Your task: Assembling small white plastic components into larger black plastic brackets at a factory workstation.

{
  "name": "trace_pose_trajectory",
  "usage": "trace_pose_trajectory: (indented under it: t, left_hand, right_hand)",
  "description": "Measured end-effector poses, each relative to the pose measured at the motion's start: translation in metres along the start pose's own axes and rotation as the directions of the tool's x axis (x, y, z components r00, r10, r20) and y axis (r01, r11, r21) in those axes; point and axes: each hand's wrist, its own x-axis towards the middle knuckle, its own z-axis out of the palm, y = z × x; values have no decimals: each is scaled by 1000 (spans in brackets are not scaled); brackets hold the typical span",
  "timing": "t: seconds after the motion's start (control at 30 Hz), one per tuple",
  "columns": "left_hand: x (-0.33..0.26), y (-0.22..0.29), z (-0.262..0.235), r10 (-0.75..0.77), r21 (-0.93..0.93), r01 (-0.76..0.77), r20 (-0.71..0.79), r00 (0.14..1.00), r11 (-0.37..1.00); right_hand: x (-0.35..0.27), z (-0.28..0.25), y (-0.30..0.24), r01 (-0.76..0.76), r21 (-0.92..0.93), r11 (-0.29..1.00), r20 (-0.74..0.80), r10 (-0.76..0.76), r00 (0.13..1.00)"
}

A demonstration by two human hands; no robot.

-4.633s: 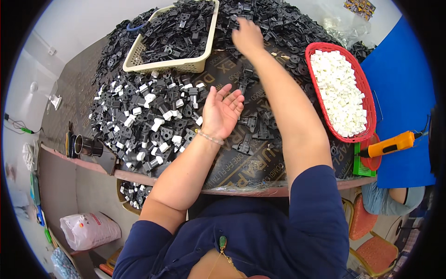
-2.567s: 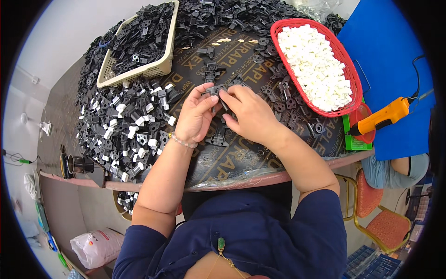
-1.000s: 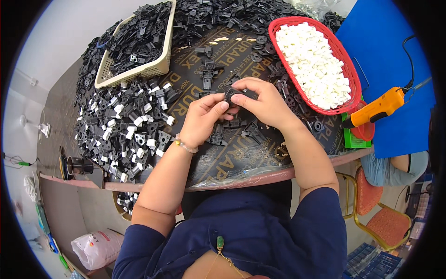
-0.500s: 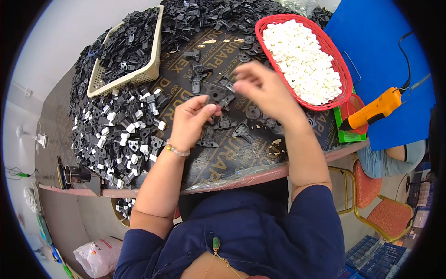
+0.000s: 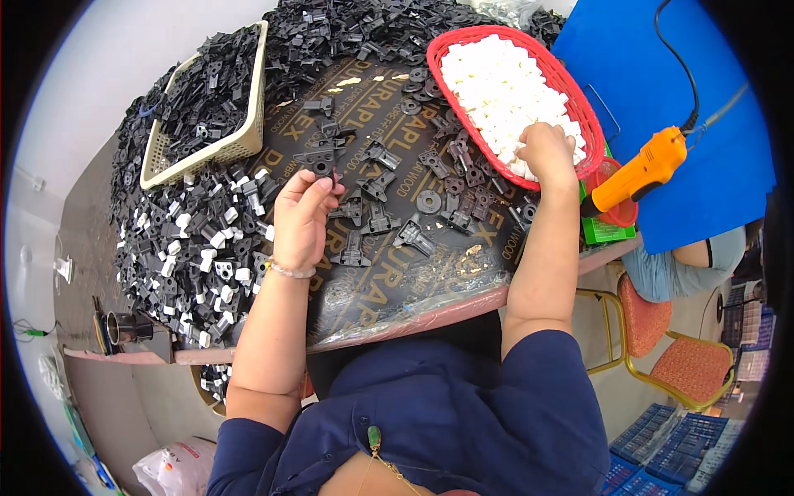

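My left hand (image 5: 303,217) pinches a black plastic part (image 5: 318,159) with a round hole, held just above the table. At the right, my right hand (image 5: 547,154) reaches into a red woven basket (image 5: 597,124), its curled fingers down among small white plastic pieces (image 5: 490,81). Whatever those fingertips grip is hidden. Between my hands lie several loose black plastic parts (image 5: 415,236) and black round discs (image 5: 428,202). Beside my left forearm spreads a heap of black parts with white pieces fitted in them (image 5: 217,240).
A cream basket (image 5: 207,155) full of black parts stands at the far left. More black parts pile up (image 5: 364,33) along the back. Right of the red basket are an orange electric screwdriver (image 5: 641,175), a green tray (image 5: 608,232) and a blue sheet (image 5: 595,50). Another person (image 5: 682,273) is partly visible.
My right hand has moved from near the held part to the white pieces in the red basket. My left hand keeps the black part, now slightly farther left.
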Motion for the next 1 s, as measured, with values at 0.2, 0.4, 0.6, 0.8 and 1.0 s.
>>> trace_pose_trajectory:
  t: [0.2, 0.4, 0.6, 0.8, 1.0]
  left_hand:
    - [-5, 17, 16, -90, -144, 103, 94, 992, 984]
    - [-4, 8, 8, -95, -91, 96, 16, 995, 991]
    - [-5, 7, 22, -12, -12, 12, 20, 1000, 1000]
    - [-6, 2, 21, 73, 27, -72, -37, 997, 997]
    - [-6, 1, 23, 87, -22, -90, -94, 992, 996]
  right_hand:
    - [0, -3, -18, 25, 143, 989, -299, 19, 954]
    - [-43, -7, -124, 281, 929, 240, -205, -299, 932]
    - [-66, 31, -173, -117, 991, -58, 65, -555, 829]
    - [-64, 29, -169, -141, 990, 17, 123, -588, 799]
    - [-66, 30, -172, -386, 889, -245, 160, -624, 765]
